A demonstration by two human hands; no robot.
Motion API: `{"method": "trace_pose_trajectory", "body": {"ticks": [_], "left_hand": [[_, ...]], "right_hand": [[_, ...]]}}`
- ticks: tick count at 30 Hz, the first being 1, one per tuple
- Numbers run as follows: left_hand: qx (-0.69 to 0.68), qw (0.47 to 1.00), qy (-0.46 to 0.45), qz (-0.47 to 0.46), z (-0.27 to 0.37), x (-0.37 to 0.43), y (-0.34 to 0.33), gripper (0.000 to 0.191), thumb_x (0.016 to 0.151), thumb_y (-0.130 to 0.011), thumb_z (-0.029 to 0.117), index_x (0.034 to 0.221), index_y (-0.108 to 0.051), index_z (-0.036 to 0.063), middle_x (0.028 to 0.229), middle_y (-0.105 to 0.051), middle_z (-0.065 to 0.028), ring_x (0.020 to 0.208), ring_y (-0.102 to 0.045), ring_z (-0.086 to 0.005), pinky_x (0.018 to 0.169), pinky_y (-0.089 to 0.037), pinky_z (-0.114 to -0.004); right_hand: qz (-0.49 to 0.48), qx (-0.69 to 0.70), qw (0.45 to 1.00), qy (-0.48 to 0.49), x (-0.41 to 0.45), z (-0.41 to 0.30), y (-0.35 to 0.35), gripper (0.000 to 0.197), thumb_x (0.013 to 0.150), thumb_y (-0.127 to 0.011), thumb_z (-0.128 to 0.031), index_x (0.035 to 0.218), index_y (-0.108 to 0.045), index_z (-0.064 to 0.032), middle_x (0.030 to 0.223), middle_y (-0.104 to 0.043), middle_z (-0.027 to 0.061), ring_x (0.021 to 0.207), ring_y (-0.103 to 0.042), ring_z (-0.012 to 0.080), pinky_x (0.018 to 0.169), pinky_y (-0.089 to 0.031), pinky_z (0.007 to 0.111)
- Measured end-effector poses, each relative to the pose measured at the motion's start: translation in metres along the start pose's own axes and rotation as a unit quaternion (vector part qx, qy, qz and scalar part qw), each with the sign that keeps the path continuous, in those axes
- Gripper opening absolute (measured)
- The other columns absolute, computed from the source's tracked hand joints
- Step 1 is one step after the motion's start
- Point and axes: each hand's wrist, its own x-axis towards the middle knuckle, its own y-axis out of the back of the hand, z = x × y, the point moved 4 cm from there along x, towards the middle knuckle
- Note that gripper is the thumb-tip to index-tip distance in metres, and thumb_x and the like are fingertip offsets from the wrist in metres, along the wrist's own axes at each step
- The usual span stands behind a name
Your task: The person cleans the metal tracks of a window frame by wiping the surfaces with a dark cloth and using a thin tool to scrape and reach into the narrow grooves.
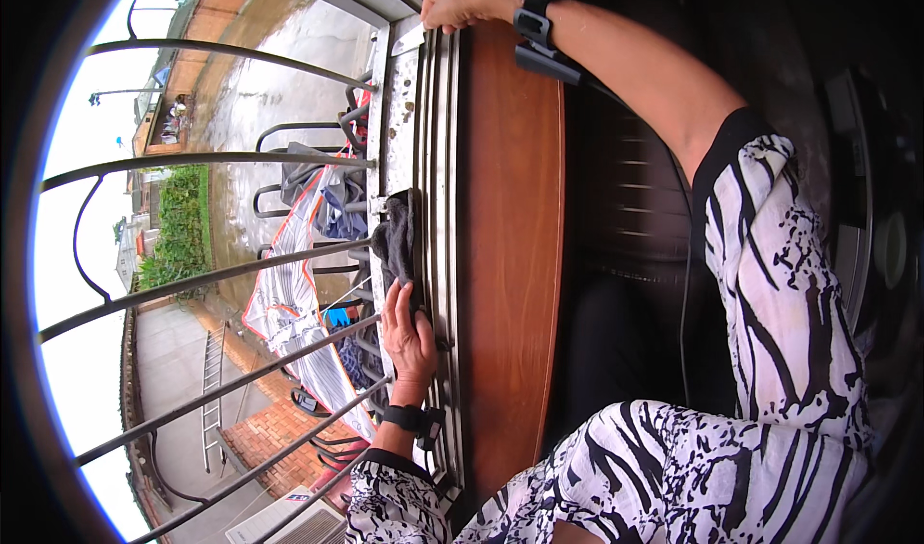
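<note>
My left hand (410,338) is at the window sill (397,129), its fingers stretched over the lower end of a crumpled dark grey cloth (396,241). Part of the cloth shows between fingers and thumb. Near the top of the view, my right hand (462,6) is closed around one end of a thin, pale flat piece (408,41), which lies at the sill's upper corner. Its material cannot be told. Dark spots and dirt mark the pale sill. Metal window tracks (442,183) run alongside it. Both wrists wear black straps with small devices.
Metal security bars (216,158) cross the window opening. Beside the tracks runs a brown wooden board (512,219). Outside are a striped fabric sheet (289,306), black tubular frames, a ladder (211,399) and an air-conditioner unit (289,519). A thin cable (684,327) hangs at my right.
</note>
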Motion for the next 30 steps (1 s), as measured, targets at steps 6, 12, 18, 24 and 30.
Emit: {"method": "trace_pose_trajectory", "body": {"ticks": [6, 12, 18, 24, 30], "left_hand": [[0.001, 1.0, -0.001, 0.007, -0.001, -0.001, 0.001, 0.042, 0.084, -0.043, 0.01, 0.125, -0.048, 0.0034, 0.13, -0.045, -0.0215, 0.118, -0.044, -0.0385, 0.101, -0.033, -0.044], [0.011, 1.0, 0.004, -0.007, -0.007, -0.004, 0.002, 0.043, 0.086, -0.041, 0.012, 0.127, -0.046, 0.0029, 0.131, -0.044, -0.0204, 0.12, -0.043, -0.0375, 0.102, -0.031, -0.043], [0.001, 1.0, 0.001, 0.025, -0.009, -0.004, 0.0, 0.041, 0.084, -0.044, 0.011, 0.125, -0.05, 0.0062, 0.13, -0.046, -0.0182, 0.117, -0.045, -0.0367, 0.1, -0.034, -0.043], [-0.003, 1.0, -0.008, 0.025, -0.006, 0.001, -0.005, 0.042, 0.085, -0.043, 0.013, 0.126, -0.048, 0.0062, 0.131, -0.045, -0.0183, 0.118, -0.044, -0.0371, 0.101, -0.033, -0.043], [0.001, 1.0, -0.013, 0.01, -0.007, -0.002, -0.001, 0.042, 0.086, -0.042, 0.013, 0.127, -0.047, 0.0045, 0.131, -0.044, -0.0198, 0.12, -0.043, -0.0375, 0.102, -0.032, -0.043]], "right_hand": [[0.005, -0.057, 0.998, 0.026, -0.02, -0.009, -0.015, 0.017, 0.075, -0.051, -0.009, 0.061, -0.056, -0.0011, 0.052, -0.053, 0.0082, 0.04, -0.045, 0.0113, 0.036, -0.031, 0.029], [0.179, -0.066, 0.981, 0.035, -0.07, 0.015, -0.015, 0.027, 0.089, -0.053, -0.025, 0.097, -0.064, -0.0014, 0.058, -0.057, 0.0031, 0.052, -0.054, 0.0101, 0.049, -0.042, 0.027], [0.216, -0.081, 0.973, -0.031, -0.108, 0.034, -0.05, 0.025, 0.091, -0.047, -0.023, 0.096, -0.057, -0.0007, 0.061, -0.059, 0.009, 0.055, -0.059, 0.0203, 0.052, -0.045, 0.034], [0.223, -0.296, 0.925, 0.087, -0.109, 0.03, -0.044, 0.017, 0.085, -0.051, -0.013, 0.081, -0.057, 0.0023, 0.062, -0.059, 0.0138, 0.058, -0.06, 0.033, 0.05, -0.046, 0.041], [0.18, -0.127, 0.975, 0.028, -0.128, 0.015, -0.041, 0.01, 0.086, -0.047, -0.01, 0.086, -0.05, -0.0009, 0.062, -0.057, 0.0173, 0.055, -0.059, 0.0303, 0.052, -0.045, 0.042]]}}
